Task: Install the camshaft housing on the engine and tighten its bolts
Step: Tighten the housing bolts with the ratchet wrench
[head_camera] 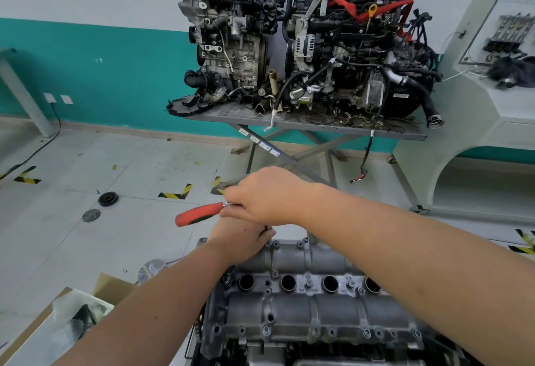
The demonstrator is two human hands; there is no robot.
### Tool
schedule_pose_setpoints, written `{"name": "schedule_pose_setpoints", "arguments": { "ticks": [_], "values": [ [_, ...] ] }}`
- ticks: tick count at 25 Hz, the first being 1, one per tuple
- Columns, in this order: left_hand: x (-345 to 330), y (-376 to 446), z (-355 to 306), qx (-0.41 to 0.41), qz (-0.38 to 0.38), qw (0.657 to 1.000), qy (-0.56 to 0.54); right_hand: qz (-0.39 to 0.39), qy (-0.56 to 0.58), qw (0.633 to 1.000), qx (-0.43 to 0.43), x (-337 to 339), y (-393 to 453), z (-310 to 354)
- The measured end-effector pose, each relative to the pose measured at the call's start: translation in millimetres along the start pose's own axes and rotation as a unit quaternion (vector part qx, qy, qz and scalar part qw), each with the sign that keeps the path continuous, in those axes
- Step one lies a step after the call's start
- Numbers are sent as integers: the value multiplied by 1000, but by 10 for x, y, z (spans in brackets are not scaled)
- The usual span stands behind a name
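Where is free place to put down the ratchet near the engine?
Bare floor lies left of the camshaft housing, between the two round parts and the cardboard box. The grey table behind is crowded with engines. Both hands hold the ratchet.

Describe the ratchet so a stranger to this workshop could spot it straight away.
Start at the grey camshaft housing with its row of round holes, low in the head view. At its far left corner both hands meet: the left hand below, the right hand above. The ratchet sticks out leftward from them, the only tool with a red-orange handle.
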State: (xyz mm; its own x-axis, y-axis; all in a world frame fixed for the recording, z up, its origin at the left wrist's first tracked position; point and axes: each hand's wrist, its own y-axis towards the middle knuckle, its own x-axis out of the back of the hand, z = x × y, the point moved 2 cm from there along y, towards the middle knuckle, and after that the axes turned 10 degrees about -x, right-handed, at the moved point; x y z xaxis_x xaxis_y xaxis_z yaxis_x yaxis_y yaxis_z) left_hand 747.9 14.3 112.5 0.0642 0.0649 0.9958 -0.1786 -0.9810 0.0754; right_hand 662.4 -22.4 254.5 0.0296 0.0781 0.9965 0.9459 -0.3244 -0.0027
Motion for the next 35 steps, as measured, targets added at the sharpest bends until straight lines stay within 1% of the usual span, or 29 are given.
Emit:
{"name": "schedule_pose_setpoints", "arguments": {
  "ticks": [1,3,4,6,7,8,9,10,11,12,13,14,15,16,17,18,19,20,22,23,24,25,26,27,28,29,31,33,35],
  "values": [
    [-6,4,4,12,23,1000,-11,-7,62,997,-43,3,12,-17],
    [-25,18,6,35,63,997,-17,3,206,967,-151,-4,57,-44],
    [-28,22,4,38,68,997,-15,-3,241,951,-192,-24,78,-35],
    [-32,14,6,39,58,997,-19,-47,244,932,-262,-71,103,-26],
    [-31,14,9,39,52,998,-24,-66,257,914,-308,-87,105,-45],
    [-31,14,12,38,47,998,-30,-75,310,873,-368,-92,102,-81],
    [-34,17,13,37,43,998,-35,-83,408,800,-432,-100,112,-134],
    [-38,19,14,36,41,998,-39,-99,532,687,-485,-101,123,-175],
    [-40,16,13,37,37,998,-41,-109,638,558,-520,-97,123,-189],
    [-44,14,16,38,35,998,-42,-107,698,457,-541,-83,108,-188],
    [-50,14,18,39,32,998,-44,-104,726,397,-552,-83,96,-192],
    [-55,13,21,38,32,998,-46,-106,743,353,-559,-88,87,-193],
    [-58,17,26,38,34,998,-49,-110,753,323,-563,-92,76,-189],
    [-55,20,27,38,36,997,-52,-116,755,308,-567,-95,65,-176],
    [-53,25,25,37,37,997,-53,-126,751,313,-568,-110,61,-159],
    [-55,24,22,37,37,997,-53,-136,744,336,-562,-140,60,-140],
    [-61,24,22,37,34,997,-50,-142,731,380,-548,-171,53,-123],
    [-62,24,24,36,31,998,-44,-148,713,440,-525,-195,36,-111],
    [-55,24,15,34,33,998,-33,-142,652,590,-455,-175,-12,-137],
    [-55,28,9,35,41,998,-30,-122,591,684,-410,-122,-41,-169],
    [-55,32,4,36,52,998,-26,-92,502,783,-355,-62,-65,-196],
    [-52,39,-1,38,60,997,-20,-53,394,871,-287,-3,-75,-203],
    [-38,38,-6,38,65,997,-14,-12,285,935,-213,46,-79,-177],
    [-21,34,-5,35,57,998,-6,19,185,972,-142,80,-88,-139],
    [-10,35,-2,22,33,999,4,31,95,992,-80,92,-99,-105],
    [-19,32,-7,3,-6,1000,11,20,11,999,-27,91,-116,-75],
    [-52,27,-24,-13,-44,999,-7,-20,-101,994,35,79,-178,-49],
    [-93,35,-32,21,-34,998,-57,-24,-117,991,53,48,-254,-63],
    [-111,45,-32,23,-43,997,-65,-24,-86,996,27,23,-287,-49]
  ]
}}
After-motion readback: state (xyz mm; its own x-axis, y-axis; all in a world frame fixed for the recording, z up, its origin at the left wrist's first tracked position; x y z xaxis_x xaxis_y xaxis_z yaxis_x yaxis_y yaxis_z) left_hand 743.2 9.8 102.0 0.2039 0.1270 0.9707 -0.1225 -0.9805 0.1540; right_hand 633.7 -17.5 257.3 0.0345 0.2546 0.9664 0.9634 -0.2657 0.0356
